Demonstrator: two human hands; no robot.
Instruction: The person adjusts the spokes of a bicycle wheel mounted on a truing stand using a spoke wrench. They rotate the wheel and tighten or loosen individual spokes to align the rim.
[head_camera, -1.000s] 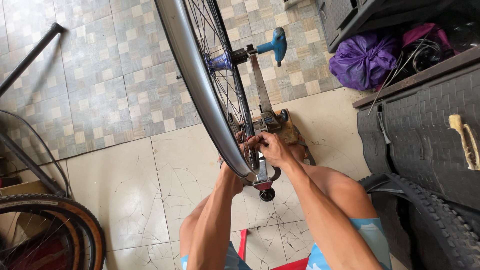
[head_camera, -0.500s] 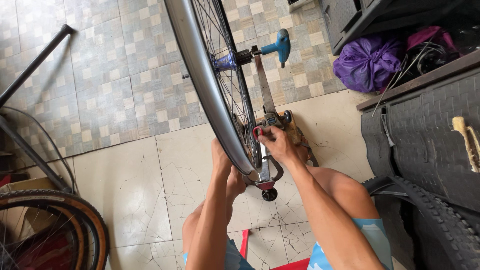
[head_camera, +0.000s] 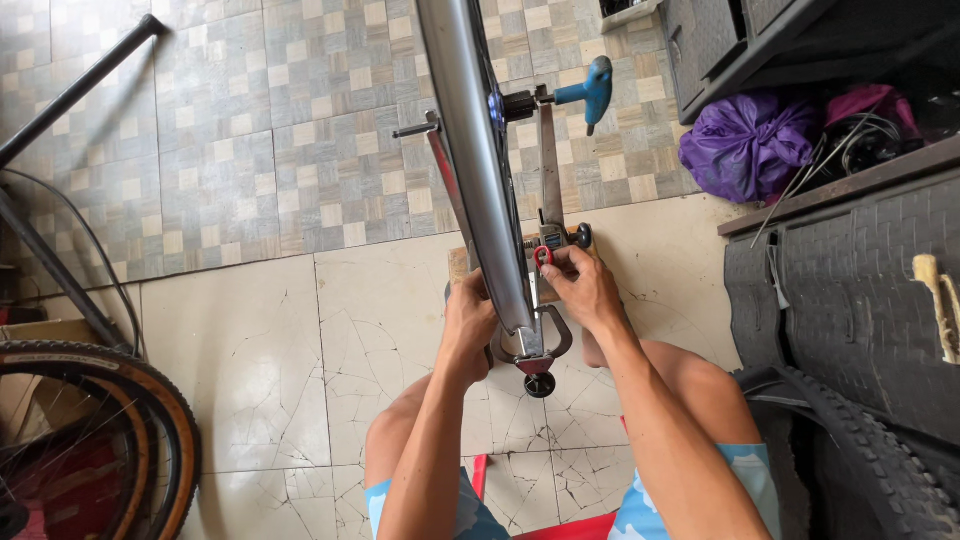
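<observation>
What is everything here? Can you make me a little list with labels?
place: tiled floor, seen from above
main thing: silver bike wheel rim mounted in a truing stand
left hand: resting against the rim's left side
right hand: fingers pinching a small red tool beside the rim
stand handle: blue knob at the top
left edge: tan-walled tyre
right edge: purple bag, knobby black tyre
</observation>
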